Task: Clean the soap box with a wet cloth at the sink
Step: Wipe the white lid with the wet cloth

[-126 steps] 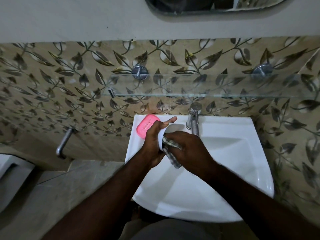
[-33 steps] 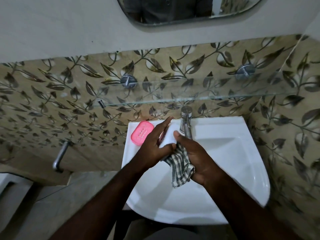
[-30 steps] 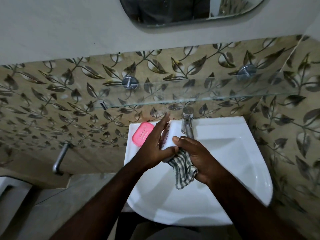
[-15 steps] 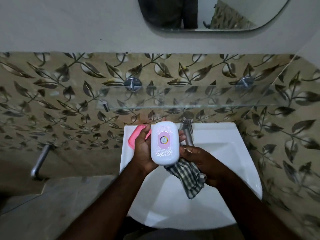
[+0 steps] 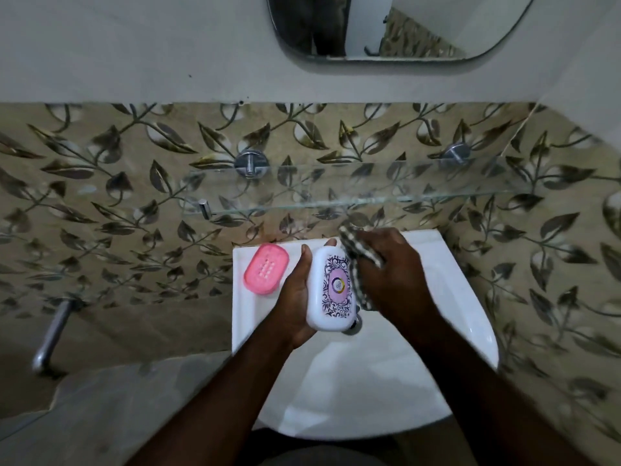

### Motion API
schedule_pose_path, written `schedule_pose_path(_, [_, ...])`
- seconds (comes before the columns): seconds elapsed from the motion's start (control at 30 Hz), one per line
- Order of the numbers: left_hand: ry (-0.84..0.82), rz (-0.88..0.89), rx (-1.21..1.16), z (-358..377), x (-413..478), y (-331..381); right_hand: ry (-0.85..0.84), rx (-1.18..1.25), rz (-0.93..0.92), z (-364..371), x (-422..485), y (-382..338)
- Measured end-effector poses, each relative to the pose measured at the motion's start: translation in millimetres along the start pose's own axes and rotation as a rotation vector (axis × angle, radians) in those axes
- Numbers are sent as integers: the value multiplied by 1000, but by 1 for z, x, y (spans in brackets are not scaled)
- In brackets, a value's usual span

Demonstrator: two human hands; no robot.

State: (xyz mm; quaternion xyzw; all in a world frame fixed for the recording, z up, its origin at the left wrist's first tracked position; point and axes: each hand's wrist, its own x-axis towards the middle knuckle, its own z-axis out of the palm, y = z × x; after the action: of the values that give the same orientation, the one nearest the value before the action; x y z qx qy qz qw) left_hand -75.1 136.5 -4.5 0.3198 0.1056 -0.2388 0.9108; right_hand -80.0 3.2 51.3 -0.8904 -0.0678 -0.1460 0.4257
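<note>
pressing checked cloth (image 5: 361,286) to soap box (image 5: 318,297), purple label (image 5: 337,286) unreadable

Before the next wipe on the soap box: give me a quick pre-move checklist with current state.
1. Left hand grips the soap box: ok, printed lid faces up.
2. Right hand holds the checked cloth: ok, cloth lies against the box's right edge.
3. Box held over the sink: ok.
4. Pink tray out of the way: ok, on the sink's back left corner.
5. Cloth wet: cannot tell.
6. Tap off: cannot tell, hidden behind the right hand.
</note>
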Motion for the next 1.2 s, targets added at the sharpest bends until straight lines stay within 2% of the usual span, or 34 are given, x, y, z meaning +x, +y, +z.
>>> schedule_pose_path(0.13, [16, -29, -63, 2, -1, 7, -13, -257, -384, 32, -28, -8])
schedule_pose_path(0.33, [71, -76, -118, -2, -4, 11, -189, -356, -486, 29, -50, 11])
schedule_pose_path(0.5, [21, 1, -130, 11, -8, 7, -94, -378, -390, 30, -11, -1])
schedule_pose_path(0.6, [53, 13, -71, 10, -7, 24, -54, -375, -467, 27, -26, -12])
schedule_pose_path(0.73, [140, -37, -112, 2, -7, 34, -146, -378, -496, 24, -59, -3])
schedule_pose_path(0.87, [129, -67, -184, 9, -10, 19, -189, -364, -556, 25, -29, -2])
schedule_pose_path(0.97, [73, 38, -142, 24, -10, 11, -128, -303, -422, 25, -3, -7])
schedule_pose_path(1.07, [111, 115, -98, 33, -11, 14, -98, -187, -152, 23, -1, -4])
schedule_pose_path(1.1, [155, 133, -49, 32, -11, 17, -80, -150, -114, 23, -7, -3])
schedule_pose_path(1.2, [274, 166, -66, 26, -2, 25, -84, -139, -204, 30, -42, -2])
